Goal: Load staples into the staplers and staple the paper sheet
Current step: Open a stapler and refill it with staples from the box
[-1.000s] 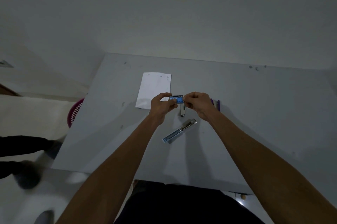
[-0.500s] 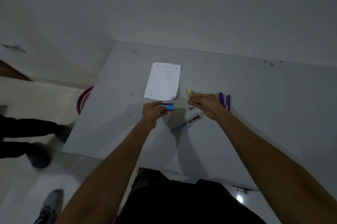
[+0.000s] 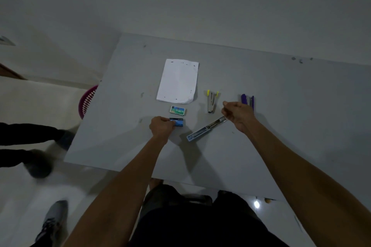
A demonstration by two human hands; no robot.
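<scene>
A white paper sheet [image 3: 178, 81] lies flat on the grey table [image 3: 281, 106]. Below it sits a green-blue staple box [image 3: 177, 110]. My left hand [image 3: 161, 127] grips a blue staple box [image 3: 177, 122] resting on the table. My right hand [image 3: 237, 113] hovers with fingers pinched together, just above the far end of an opened blue stapler [image 3: 204, 130] lying diagonally; what the fingers pinch is too small to tell. A yellow-tipped stapler [image 3: 211, 101] lies opened between paper and right hand. A purple stapler [image 3: 247, 99] shows behind my right hand, partly hidden.
A pink basket [image 3: 86, 101] stands on the floor past the table's left edge. Another person's dark legs and shoes [image 3: 30, 146] are at the left. A grey shoe [image 3: 53, 220] shows on the floor at lower left.
My hands separated: the left lowered the blue staple box to the table, the right moved right toward the open blue stapler. The view shifted, and the green-blue box came into view.
</scene>
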